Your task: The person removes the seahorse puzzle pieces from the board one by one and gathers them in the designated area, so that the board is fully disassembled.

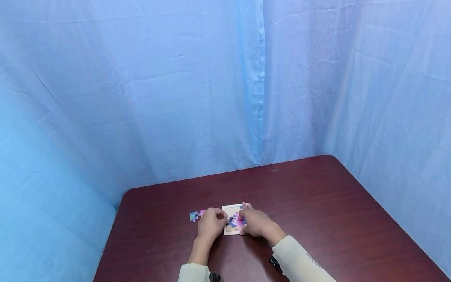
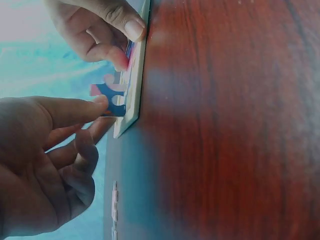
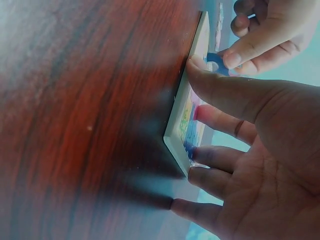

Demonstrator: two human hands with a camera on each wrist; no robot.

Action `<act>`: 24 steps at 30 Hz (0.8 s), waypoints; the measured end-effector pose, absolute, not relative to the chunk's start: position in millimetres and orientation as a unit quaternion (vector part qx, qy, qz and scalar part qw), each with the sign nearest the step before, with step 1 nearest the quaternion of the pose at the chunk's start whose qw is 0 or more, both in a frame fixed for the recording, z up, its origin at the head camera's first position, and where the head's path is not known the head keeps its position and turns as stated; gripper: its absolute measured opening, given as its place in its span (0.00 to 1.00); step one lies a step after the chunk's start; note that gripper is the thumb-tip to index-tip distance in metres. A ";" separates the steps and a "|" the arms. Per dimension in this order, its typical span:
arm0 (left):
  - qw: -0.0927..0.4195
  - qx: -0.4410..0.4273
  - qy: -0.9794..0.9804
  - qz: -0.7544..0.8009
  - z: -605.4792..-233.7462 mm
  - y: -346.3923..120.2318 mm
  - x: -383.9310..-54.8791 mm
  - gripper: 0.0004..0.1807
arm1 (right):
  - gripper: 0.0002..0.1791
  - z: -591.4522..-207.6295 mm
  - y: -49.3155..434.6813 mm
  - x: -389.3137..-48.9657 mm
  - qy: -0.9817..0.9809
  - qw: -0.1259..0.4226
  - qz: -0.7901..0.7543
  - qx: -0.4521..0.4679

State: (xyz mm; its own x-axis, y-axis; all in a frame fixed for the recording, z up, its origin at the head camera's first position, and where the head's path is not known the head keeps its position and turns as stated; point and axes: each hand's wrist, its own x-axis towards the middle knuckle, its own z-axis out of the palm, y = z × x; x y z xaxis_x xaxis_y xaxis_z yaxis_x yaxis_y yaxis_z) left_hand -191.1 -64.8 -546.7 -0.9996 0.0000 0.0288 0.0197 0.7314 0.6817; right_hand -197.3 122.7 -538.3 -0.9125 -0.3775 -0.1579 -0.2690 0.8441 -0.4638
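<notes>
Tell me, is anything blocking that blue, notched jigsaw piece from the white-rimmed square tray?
Nothing visible stands between the piece in the left hand and the tray; the right hand only covers part of the tray's right side.

Table (image 1: 334, 211): dark red-brown; its top is showing wood grain, its far corners are curving round. Scuff (image 1: 274, 170): pale; is lying near the table's far edge. Curtain (image 1: 158, 98): light blue, creased; is hanging behind the table and along both sides, a vertical fold (image 1: 261, 86) running down right of centre.

Dark red wood-grained table (image 1: 310, 199); on it puzzle tray (image 1: 231, 234), loose pieces (image 1: 193, 216) nearby.
</notes>
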 end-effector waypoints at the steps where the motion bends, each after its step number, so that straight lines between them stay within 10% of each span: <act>1: 0.014 -0.004 -0.929 -0.371 -547.2 -65.6 -191.0 0.06 | 0.18 -538.2 123.0 -197.2 0.952 0.123 -0.222 -0.171; 24: 0.033 0.050 -0.942 -0.330 -537.0 -116.5 -176.8 0.02 | 0.19 -539.3 123.0 -196.1 0.950 0.133 -0.231 -0.160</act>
State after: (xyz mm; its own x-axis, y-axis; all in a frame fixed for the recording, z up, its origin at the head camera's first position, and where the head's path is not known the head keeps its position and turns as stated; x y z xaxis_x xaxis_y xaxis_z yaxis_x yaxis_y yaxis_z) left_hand -176.8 -116.5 -537.0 -0.9928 -0.1165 0.0289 -0.0729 0.7768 0.6255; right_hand -196.1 123.0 -539.3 -0.9133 -0.3662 -0.1781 -0.2433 0.8415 -0.4824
